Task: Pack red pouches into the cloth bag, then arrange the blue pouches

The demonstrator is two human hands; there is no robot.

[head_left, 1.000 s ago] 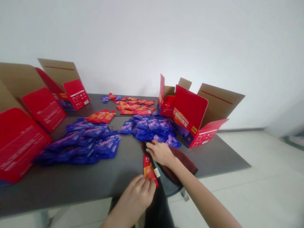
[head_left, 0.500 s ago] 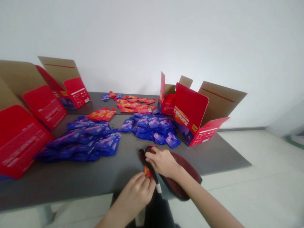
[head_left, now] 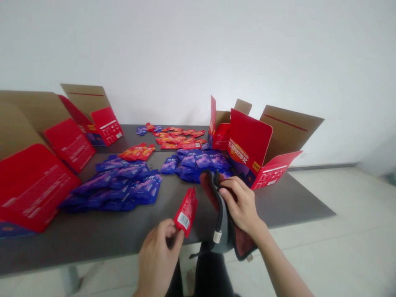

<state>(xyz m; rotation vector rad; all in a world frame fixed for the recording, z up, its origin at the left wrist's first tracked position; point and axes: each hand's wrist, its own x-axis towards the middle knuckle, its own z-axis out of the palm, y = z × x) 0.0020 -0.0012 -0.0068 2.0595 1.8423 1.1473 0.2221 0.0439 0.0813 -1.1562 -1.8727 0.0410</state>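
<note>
Red packet and black-edged cloth: hands apart, both occupied

The left hand is pinching the packet by its lower end, between thumb and fingers. The packet is standing tilted over the near part of the grey surface; whether it is touching there, I cannot tell. The right hand is gripping the folded cloth near its top, and the cloth is hanging past the surface's near edge.

In my judgement, the step in hand is managing packet and cloth separately, one to each hand. The next move is calling for a firm pinch on the packet's thin end and control of the cloth's loose folds.

Labels: the packet is showing a barcode on a white patch, with small print too blurred to read. The cloth is carrying a white tag, its text illegible. The front right box is bearing large white Chinese characters, the last four apparently reading 枸杞原浆, beside a yellow label. The front left box is displaying pale lines of print, unreadable. The left blue pile and the right blue pile are showing pale characters, not legible with certainty.
</note>
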